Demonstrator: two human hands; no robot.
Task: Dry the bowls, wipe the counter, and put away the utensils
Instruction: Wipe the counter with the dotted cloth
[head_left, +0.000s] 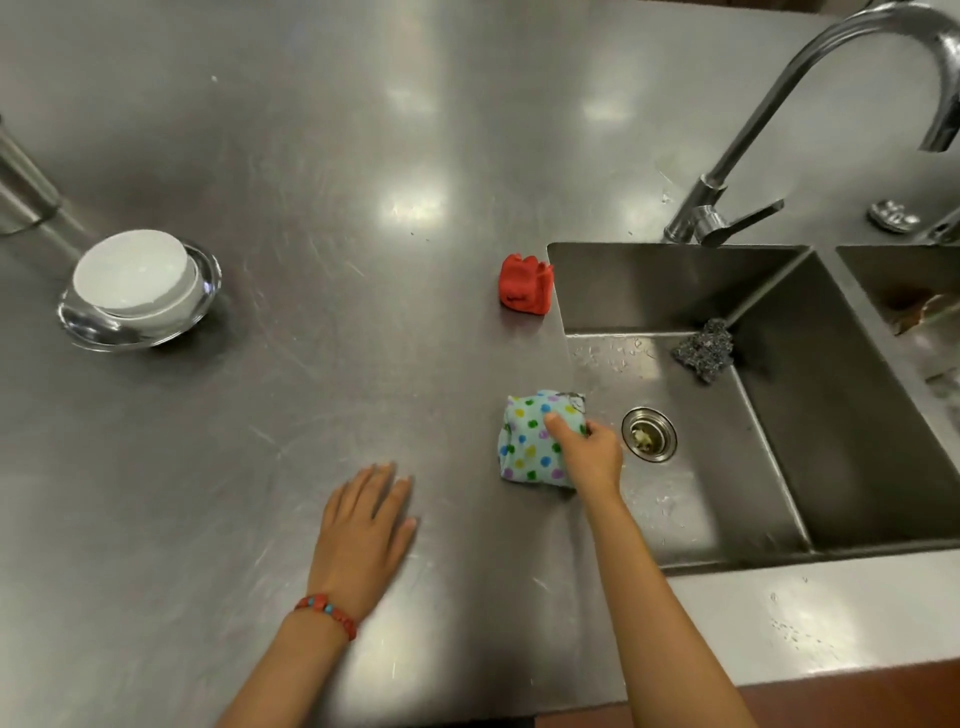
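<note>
Pinched: folded polka-dot cloth (535, 441)

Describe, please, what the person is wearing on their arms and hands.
Both forearms are bare, with no sleeves or gloves in view. The left hand has a beaded bracelet at the wrist, red with a few turquoise beads. The right hand wears nothing visible.

Bright overhead glare on steel counter (311, 208); edges warped.
</note>
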